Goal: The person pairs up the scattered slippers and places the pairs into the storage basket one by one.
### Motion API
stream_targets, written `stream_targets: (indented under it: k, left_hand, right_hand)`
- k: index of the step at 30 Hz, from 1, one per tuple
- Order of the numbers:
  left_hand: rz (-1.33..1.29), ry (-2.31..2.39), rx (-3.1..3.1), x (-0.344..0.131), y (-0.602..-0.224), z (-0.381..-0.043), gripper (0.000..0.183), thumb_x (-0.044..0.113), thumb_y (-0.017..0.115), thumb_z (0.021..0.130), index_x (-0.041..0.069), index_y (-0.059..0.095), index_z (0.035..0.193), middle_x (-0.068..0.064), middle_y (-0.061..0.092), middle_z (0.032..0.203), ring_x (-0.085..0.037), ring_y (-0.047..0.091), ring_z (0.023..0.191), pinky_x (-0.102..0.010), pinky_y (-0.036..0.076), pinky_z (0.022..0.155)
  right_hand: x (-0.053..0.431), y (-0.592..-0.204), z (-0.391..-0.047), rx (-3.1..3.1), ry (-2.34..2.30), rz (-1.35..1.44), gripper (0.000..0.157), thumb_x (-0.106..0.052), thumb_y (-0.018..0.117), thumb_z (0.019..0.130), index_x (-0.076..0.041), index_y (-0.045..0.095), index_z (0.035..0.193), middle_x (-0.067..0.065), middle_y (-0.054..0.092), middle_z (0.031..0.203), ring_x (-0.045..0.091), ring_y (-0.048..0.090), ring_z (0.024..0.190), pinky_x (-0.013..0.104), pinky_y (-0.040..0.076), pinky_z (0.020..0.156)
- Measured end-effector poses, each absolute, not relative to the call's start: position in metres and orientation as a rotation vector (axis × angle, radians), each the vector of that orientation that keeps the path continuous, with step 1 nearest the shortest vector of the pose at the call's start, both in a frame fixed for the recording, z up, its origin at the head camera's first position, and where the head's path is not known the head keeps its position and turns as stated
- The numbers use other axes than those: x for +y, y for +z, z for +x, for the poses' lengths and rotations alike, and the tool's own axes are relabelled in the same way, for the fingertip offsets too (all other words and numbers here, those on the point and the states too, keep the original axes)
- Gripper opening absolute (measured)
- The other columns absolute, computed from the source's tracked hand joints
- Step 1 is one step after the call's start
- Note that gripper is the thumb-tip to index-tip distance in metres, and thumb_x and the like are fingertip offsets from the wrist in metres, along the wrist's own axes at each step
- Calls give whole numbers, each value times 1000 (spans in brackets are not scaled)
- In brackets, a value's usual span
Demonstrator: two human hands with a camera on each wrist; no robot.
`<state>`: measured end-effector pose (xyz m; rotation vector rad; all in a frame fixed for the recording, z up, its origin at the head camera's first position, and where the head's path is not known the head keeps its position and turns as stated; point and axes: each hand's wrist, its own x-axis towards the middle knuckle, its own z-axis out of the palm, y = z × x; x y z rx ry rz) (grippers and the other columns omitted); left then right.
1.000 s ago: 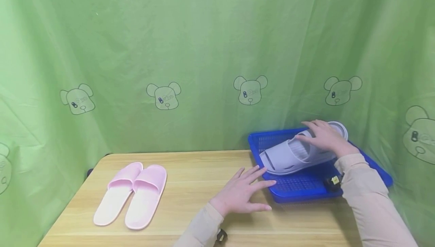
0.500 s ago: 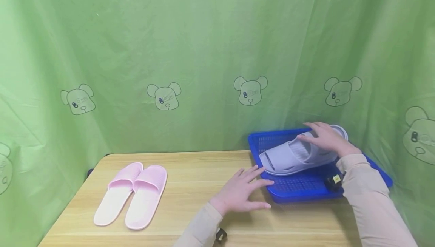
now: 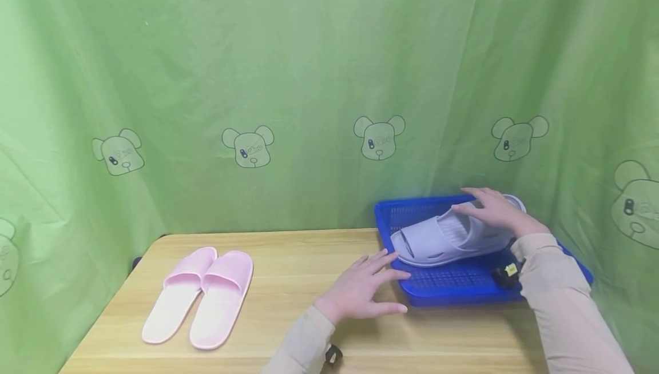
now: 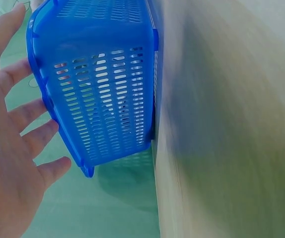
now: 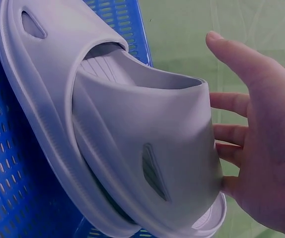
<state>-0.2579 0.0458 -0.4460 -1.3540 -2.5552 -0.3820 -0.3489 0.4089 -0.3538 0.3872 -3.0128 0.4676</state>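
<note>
Two pale grey-lavender slide slippers (image 3: 423,239) lie overlapping, one partly inside the other, in the blue plastic basket (image 3: 448,294) at the right of the table. At their heel-side end is my right hand (image 3: 491,209), fingers extended. In the right wrist view, the right hand's fingertips (image 5: 227,101) meet the far side of the upper slipper (image 5: 182,129), while the thumb stands off from it. My left hand (image 3: 360,289) spreads its fingers at the basket's near-left corner. The left wrist view has those fingertips (image 4: 45,101) right at the basket's rim (image 4: 43,89).
A pair of pink slippers (image 3: 216,299) lies side by side on the left of the wooden table (image 3: 298,265). Green curtain (image 3: 309,76) with bear prints surrounds the table at the back and sides. The basket stands close to the back curtain.
The raised heel end of the grey slippers has sunk lower into the basket. My right hand has come down slightly with it. The left hand has drifted a little left.
</note>
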Motion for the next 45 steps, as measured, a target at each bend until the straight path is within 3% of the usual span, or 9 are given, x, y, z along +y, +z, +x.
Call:
stream_targets:
  k: [25,36,45]
  left_hand:
    - [-1358,-361,-2563,46,-451,-261,64,68,48,90,40,37,146,5,14,164,-20,17,152,-46,26,121]
    - [-1375,-374,-2530,47,-452,-260,64,67,49,90,38,39,146,2,18,164,-23,20,151,-49,32,118]
    - [-1366,-372,-2537,46,-451,-262,64,68,48,90,39,38,146,4,15,164,-21,18,152,-46,26,120]
  right_hand:
    - [423,-370,-366,-3022,585,325,79,-53,45,98,6,29,148,41,27,147,61,26,131,78,22,102]
    - [427,-384,-370,-3031,626,300,82,-55,46,97,7,28,148,42,26,146,62,25,130,78,22,102]
    - [429,-389,-374,-3026,670,292,83,-57,44,97,6,27,149,41,28,146,60,29,130,75,26,103]
